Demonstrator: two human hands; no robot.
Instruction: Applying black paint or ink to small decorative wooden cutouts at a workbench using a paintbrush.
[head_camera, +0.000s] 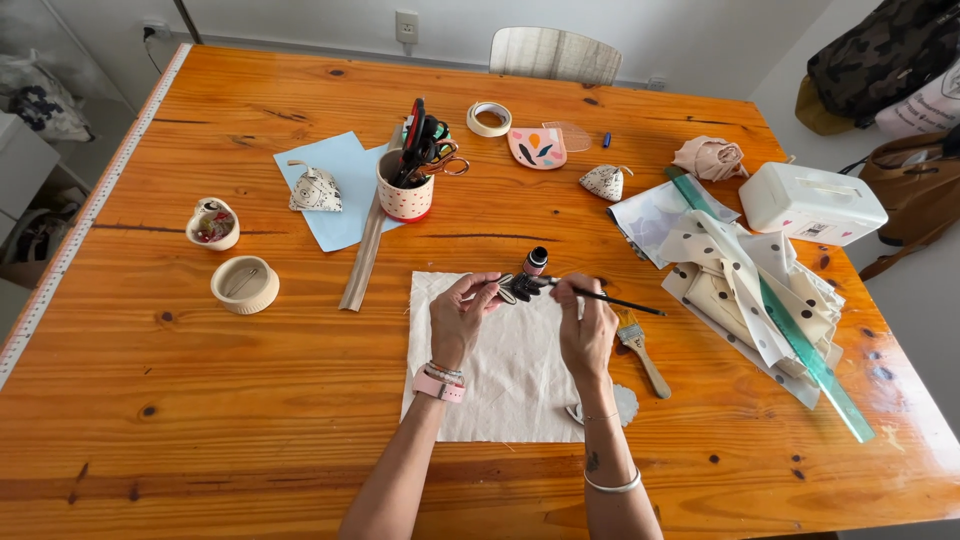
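- Fingers of the left hand (462, 312) pinch a small dark piece (520, 287) above the cloth (510, 380).
- Right hand (587, 325) fingers clamp a thin brush (610, 297); its long axis runs left-right, tip touching the piece.
- Small, black and glossy, the piece sits between both hands.
- 1 little bottle (536, 262) stands just behind, on the counter (250, 420).

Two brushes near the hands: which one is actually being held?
The thin black-handled brush, gripped by the right hand and pointing at the small dark piece. The wider wooden-handled brush lies untouched on the table.
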